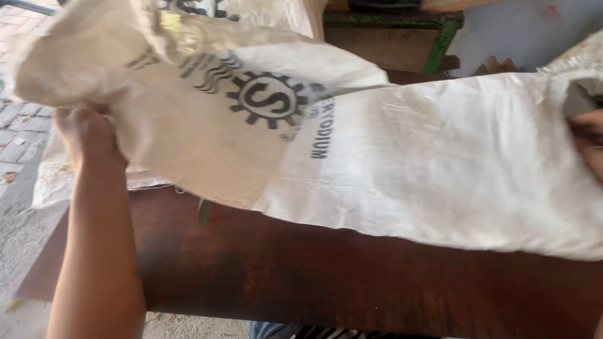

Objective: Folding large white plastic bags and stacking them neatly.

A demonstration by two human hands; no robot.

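Dark wooden table under white woven sack, paved floor.

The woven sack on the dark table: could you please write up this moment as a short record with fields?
Main thing: white woven sack with dark printing, stretched out
Surface: dark brown wooden table, under the sack's right part
Left hand: left hand grips the sack's lifted, folded left end
Right hand: right hand at the frame edge holds the sack's right end, mostly cut off
Behind: green metal frame with wooden boards
Ground: paving bricks at left
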